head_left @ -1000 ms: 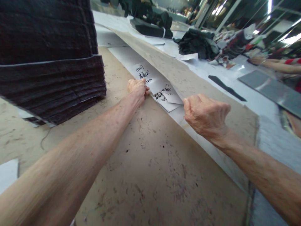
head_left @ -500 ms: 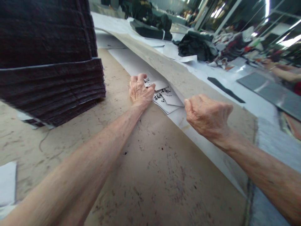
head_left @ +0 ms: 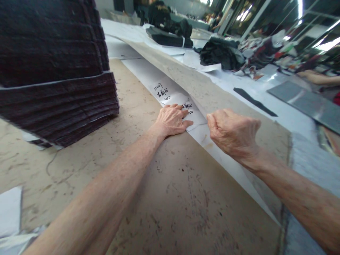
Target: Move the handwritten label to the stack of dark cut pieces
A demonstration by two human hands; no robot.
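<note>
My left hand (head_left: 174, 119) lies with its fingers spread over white paper slips (head_left: 197, 119) that carry black handwriting. Another written slip or sheet (head_left: 160, 90) shows just beyond the fingers. My right hand (head_left: 235, 136) is closed on the edge of a tan paper sheet (head_left: 172, 65), whose near edge is lifted so that white paper shows beneath it. Fingers of the right hand curl inward, and the pinched edge is partly hidden. Under my left forearm spreads a tan, ink-marked work surface (head_left: 186, 198).
A tall stack of dark fabric pieces (head_left: 53, 53) stands at the left. Farther back lie a dark bundle (head_left: 221, 53), a narrow dark strip (head_left: 255, 102) and a grey board (head_left: 297, 99). At the right edge a co-worker's arm (head_left: 316, 77) shows.
My left hand has slid right and toward me, onto the nearer slips, uncovering handwriting behind it. My right hand stays nearly in place with the lifted sheet.
</note>
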